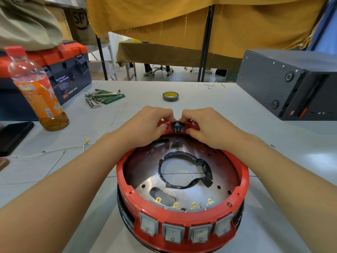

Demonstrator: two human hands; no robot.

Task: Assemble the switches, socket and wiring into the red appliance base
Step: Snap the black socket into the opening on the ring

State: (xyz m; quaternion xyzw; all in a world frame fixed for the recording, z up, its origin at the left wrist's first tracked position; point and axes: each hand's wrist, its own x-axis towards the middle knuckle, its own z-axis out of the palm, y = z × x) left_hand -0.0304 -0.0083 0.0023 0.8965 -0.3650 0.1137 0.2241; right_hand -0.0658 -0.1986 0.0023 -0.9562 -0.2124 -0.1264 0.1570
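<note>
- Now both my hands, left hand [149, 123] and right hand [206, 125], pinched the black socket [176, 126] from either side, fingers curled shut on it.
- It sat in the far wall of the red base [182, 215], straight ahead, equally near both.
- Four switches [186, 231] filled the near wall; open table [228, 99] lay beyond.

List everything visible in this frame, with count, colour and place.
red appliance base: 1, red, table centre near
rocker switches: 4, grey, base's near wall
socket: 1, black, base's far wall
tape roll: 1, dark, table centre far
hex keys: several, silver, on green holder, far left
bottle: 1, orange drink, red cap, left
toolbox: 1, blue and red, far left
white wire: 1, left of base
grey box: 1, right
left hand: on socket
right hand: on socket
</note>
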